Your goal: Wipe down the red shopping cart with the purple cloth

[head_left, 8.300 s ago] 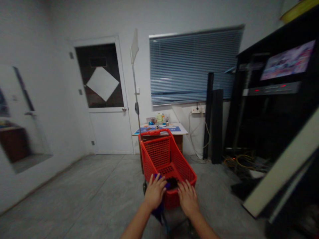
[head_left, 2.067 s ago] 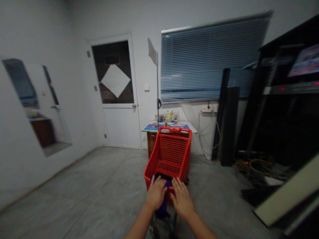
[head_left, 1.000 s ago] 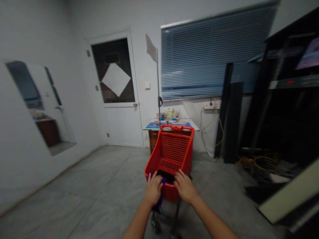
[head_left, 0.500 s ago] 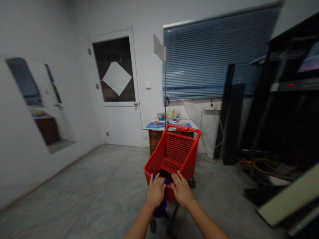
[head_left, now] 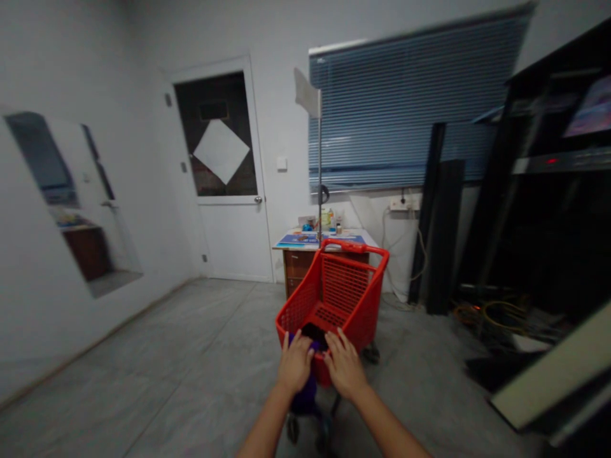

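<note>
A red plastic shopping cart (head_left: pixel 344 280) stands before me, its low end toward me and its handle at the far side. My left hand (head_left: pixel 296 362) grips the near rim, fingers laid over the edge, with a purple cloth (head_left: pixel 305 399) under and beside it. The cloth hangs down outside the basket. To its right, my right hand (head_left: pixel 344 364) holds the same rim, fingers over the top. Something dark (head_left: pixel 314 332) lies in the basket just beyond my hands; I cannot make out what it is. A thin pole with a pale flag (head_left: pixel 307 93) rises behind the cart's left side.
Behind the cart is a small desk (head_left: pixel 293 262) with bottles and papers on it. A white door (head_left: pixel 233 242) is at the back left, a mirror (head_left: pixel 90 248) on the left wall. On the right stand dark tall panels (head_left: pixel 449 235), a rack and loose cables (head_left: pixel 506 318).
The cart's far end has swung slightly right, and the flag pole with it. My hands stay on the rim. The room has shifted slightly left in view.
</note>
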Motion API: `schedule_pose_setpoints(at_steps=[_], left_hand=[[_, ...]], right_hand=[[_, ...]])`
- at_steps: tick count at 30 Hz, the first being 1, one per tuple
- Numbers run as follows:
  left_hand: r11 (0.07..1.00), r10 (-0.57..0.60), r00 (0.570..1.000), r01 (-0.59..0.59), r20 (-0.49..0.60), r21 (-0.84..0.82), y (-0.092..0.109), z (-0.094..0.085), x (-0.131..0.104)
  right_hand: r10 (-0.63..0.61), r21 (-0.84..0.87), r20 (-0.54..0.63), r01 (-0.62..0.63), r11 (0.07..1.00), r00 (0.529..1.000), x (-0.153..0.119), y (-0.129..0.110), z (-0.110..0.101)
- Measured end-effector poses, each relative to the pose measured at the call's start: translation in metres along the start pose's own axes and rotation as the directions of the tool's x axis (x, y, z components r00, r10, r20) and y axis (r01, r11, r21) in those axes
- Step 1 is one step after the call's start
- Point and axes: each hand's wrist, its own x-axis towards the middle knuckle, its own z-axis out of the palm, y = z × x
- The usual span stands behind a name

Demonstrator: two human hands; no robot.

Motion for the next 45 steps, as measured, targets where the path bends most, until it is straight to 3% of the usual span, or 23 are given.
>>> schedule_pose_setpoints(at_steps=[4,11,16,19,25,34,38,40,45], left_hand=[[0.999,-0.041,0.999,0.041,-0.035,0.009,-0.005,0.002,0.002],[0.998,0.057,0.998,-0.057,-0.009,-0.005,0.006,0.014,-0.004],[0.999,-0.031,0.999,0.031,-0.012,0.01,-0.009,0.005,0.002],[0.998,-0.059,0.997,0.06,-0.042,0.022,-0.007,0.009,0.001],[0.999,0.045,0.998,-0.045,-0.044,0.0,0.004,0.021,-0.008],[0.998,0.037,0.999,-0.037,-0.002,-0.048,-0.025,0.012,0.0],[0.996,0.039,0.999,-0.037,0.028,-0.076,-0.04,0.007,0.004],[0.995,0.019,0.999,-0.015,0.04,-0.099,-0.046,0.005,0.005],[0.987,-0.057,0.998,0.053,-0.019,-0.149,-0.038,0.012,0.0]], right_hand=[[0.019,-0.011,0.01,-0.019,1.0,1.0,0.0,-0.002,0.003],[0.038,-0.035,0.018,-0.037,0.999,0.999,0.0,-0.002,0.003],[0.041,-0.034,0.023,-0.041,0.999,0.999,-0.001,-0.006,0.002],[0.071,-0.041,0.018,-0.07,0.997,0.997,-0.001,-0.01,0.005],[0.08,-0.06,0.022,-0.078,0.995,0.997,-0.003,-0.014,0.003],[0.085,-0.072,0.025,-0.083,0.994,0.996,0.0,-0.027,0.006],[0.014,-0.062,0.092,-0.008,0.998,0.996,0.007,-0.015,-0.009],[0.086,-0.093,0.068,-0.079,0.993,0.994,0.011,-0.004,-0.017],[0.056,-0.113,0.083,-0.047,0.993,0.995,0.011,0.009,-0.02]])
